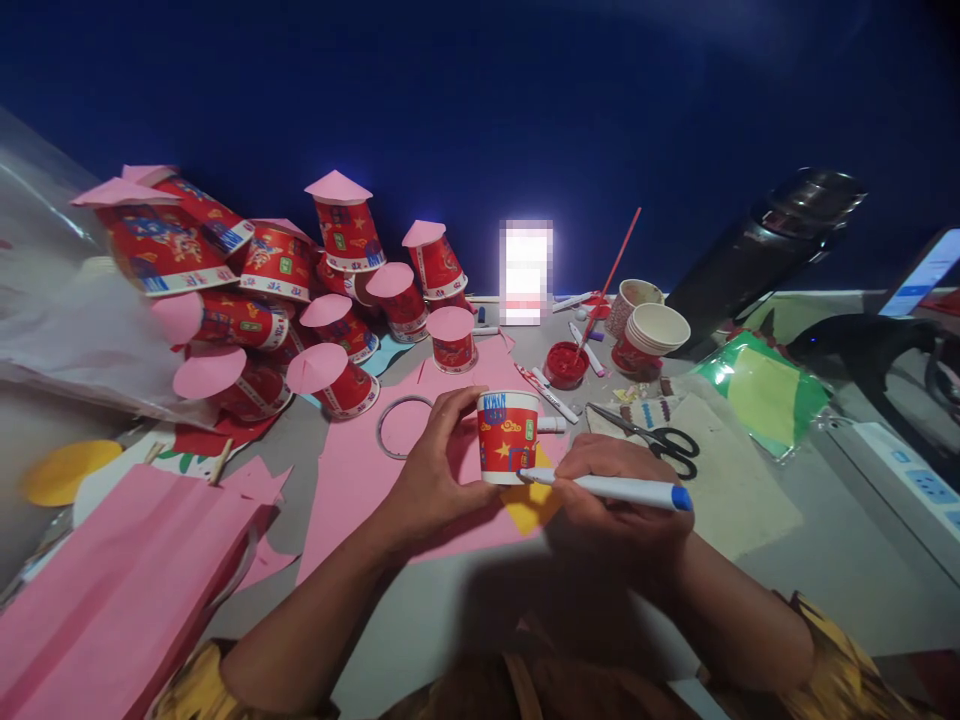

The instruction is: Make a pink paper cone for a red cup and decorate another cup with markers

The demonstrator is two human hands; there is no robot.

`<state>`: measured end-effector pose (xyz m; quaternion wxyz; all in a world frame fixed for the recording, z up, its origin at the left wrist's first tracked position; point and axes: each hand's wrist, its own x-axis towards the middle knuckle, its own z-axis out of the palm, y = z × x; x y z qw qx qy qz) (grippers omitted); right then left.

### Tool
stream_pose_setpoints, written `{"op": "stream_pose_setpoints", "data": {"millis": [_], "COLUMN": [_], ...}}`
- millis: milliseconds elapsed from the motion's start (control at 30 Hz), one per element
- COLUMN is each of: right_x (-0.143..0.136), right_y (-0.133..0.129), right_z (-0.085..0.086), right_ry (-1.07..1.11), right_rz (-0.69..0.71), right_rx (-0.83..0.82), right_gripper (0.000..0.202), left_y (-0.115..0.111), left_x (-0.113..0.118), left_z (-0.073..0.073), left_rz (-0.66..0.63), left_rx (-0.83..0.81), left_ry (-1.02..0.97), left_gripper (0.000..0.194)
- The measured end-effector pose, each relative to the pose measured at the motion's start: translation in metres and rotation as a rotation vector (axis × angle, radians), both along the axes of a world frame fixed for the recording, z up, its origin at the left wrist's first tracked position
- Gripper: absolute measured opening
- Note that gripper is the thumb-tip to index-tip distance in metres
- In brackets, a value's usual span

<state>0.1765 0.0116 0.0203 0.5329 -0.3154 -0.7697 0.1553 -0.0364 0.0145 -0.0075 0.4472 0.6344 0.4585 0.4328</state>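
A red paper cup with a white rim and blue, yellow and green drawings stands upright over pink paper. My left hand holds it from the left, fingers at the top and thumb at the bottom. In my right hand is a white marker with a blue end, pinched between thumb and fingers. Its tip touches the cup's lower right, at a small blue outline. A yellow paper piece lies just below the cup.
Red cups with pink paper tops are piled at the left. Behind the cup sit a red paint pot, stacked cups and a lit phone. Scissors, a black flask and a power strip occupy the right.
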Motion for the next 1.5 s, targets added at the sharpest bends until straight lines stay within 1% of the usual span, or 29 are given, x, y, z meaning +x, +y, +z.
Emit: {"op": "stream_pose_setpoints", "data": {"millis": [133, 233, 433, 700, 900, 1067, 1233, 1433, 1500], "right_x": [-0.0016, -0.0019, 0.0010, -0.0013, -0.0046, -0.0042, 0.0001, 0.0009, 0.0008], "right_y": [-0.0001, -0.0003, 0.0000, -0.0004, -0.0012, -0.0002, 0.0011, -0.0010, -0.0010], "right_z": [-0.0020, -0.0022, -0.0001, -0.0003, -0.0038, -0.0022, -0.0013, -0.0019, -0.0010], "right_ry": [-0.028, -0.031, -0.151, -0.085, -0.047, -0.067, -0.066, -0.052, -0.049], "right_rz": [0.041, 0.032, 0.071, 0.074, 0.031, 0.033, 0.042, -0.030, -0.031], "right_rx": [0.017, 0.022, -0.060, -0.026, 0.018, 0.042, 0.027, 0.032, 0.034], "right_gripper": [0.014, 0.015, 0.020, 0.017, 0.018, 0.017, 0.015, 0.015, 0.016], "left_y": [0.0003, 0.0002, -0.0006, -0.0018, -0.0019, -0.0019, -0.0010, -0.0006, -0.0007], "left_x": [0.0000, 0.0002, -0.0004, 0.0001, 0.0006, 0.0006, 0.0009, 0.0011, 0.0009], "left_z": [-0.0005, 0.0013, 0.0015, 0.0006, 0.0007, 0.0002, 0.0021, 0.0042, 0.0041], "left_rz": [0.000, -0.001, -0.003, 0.009, 0.007, -0.003, 0.006, 0.001, 0.003], "left_rx": [0.044, 0.058, 0.045, 0.029, 0.038, 0.004, -0.007, -0.024, -0.032], "left_ry": [0.056, 0.060, 0.051, 0.041, 0.048, 0.015, -0.008, -0.061, -0.072], "left_gripper": [0.076, 0.077, 0.077, 0.079, 0.079, 0.078, 0.077, 0.077, 0.078]}}
